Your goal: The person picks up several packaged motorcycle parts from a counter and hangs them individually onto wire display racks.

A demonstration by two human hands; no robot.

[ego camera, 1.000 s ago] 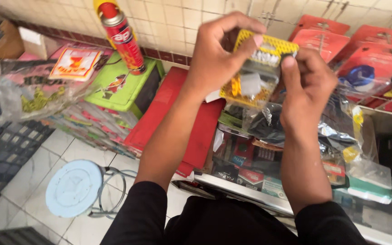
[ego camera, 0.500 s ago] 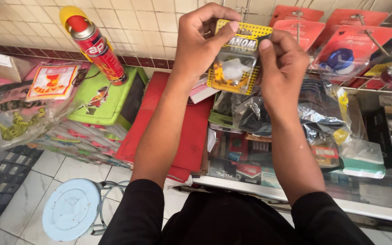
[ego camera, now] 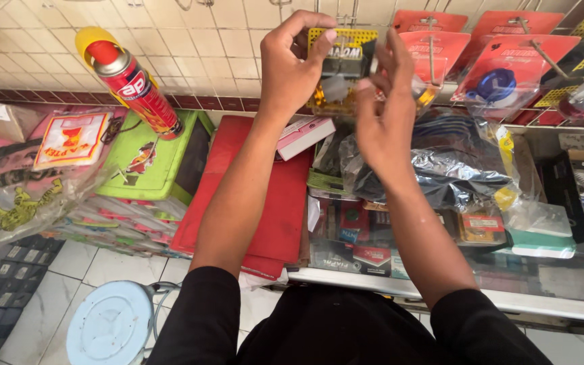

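Left hand [ego camera: 292, 74]: raised before the tiled wall, fingers clamped on the top left edge of a small yellow blister pack [ego camera: 346, 67], thumb below and forefinger curled over its top.
Right hand [ego camera: 386, 115]: fingers pinched on the pack's right side, steadying it from the other edge so it hangs flat and faces the viewer.
Pack position: held in the air between both hands, above the bench [ego camera: 441, 290], level with wall hooks carrying red carded packs [ego camera: 508, 54].
Below the hands: a crumpled silver plastic bag [ego camera: 454, 169] lies on the glass-topped bench.
Left side: a red spray can [ego camera: 133, 84] leans over a green box [ego camera: 150, 162]; beside it lies a red flat board [ego camera: 278, 203].
Floor: a pale blue stool [ego camera: 109, 328].
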